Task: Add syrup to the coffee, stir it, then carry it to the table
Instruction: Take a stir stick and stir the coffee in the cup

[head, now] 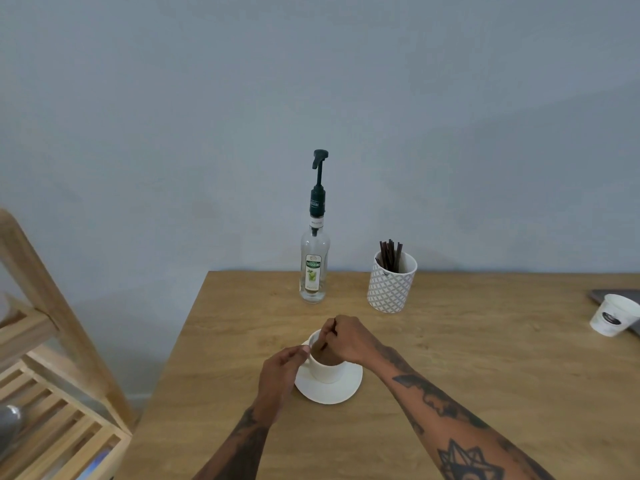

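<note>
A white coffee cup (325,370) stands on a white saucer (332,389) near the middle of the wooden table (450,358). My left hand (282,374) pinches the cup's handle on its left side. Over the cup's rim, my right hand (349,337) grips a thin dark stir stick (329,337) whose lower end dips into the cup. Behind the cup, near the wall, stands a clear syrup bottle (314,268) with a dark green pump, upright and apart from both hands.
A patterned white holder (391,289) with several dark stir sticks stands right of the bottle. A paper cup (613,315) and a grey flat object sit at the table's right edge. A wooden slatted shelf (52,393) stands left of the table.
</note>
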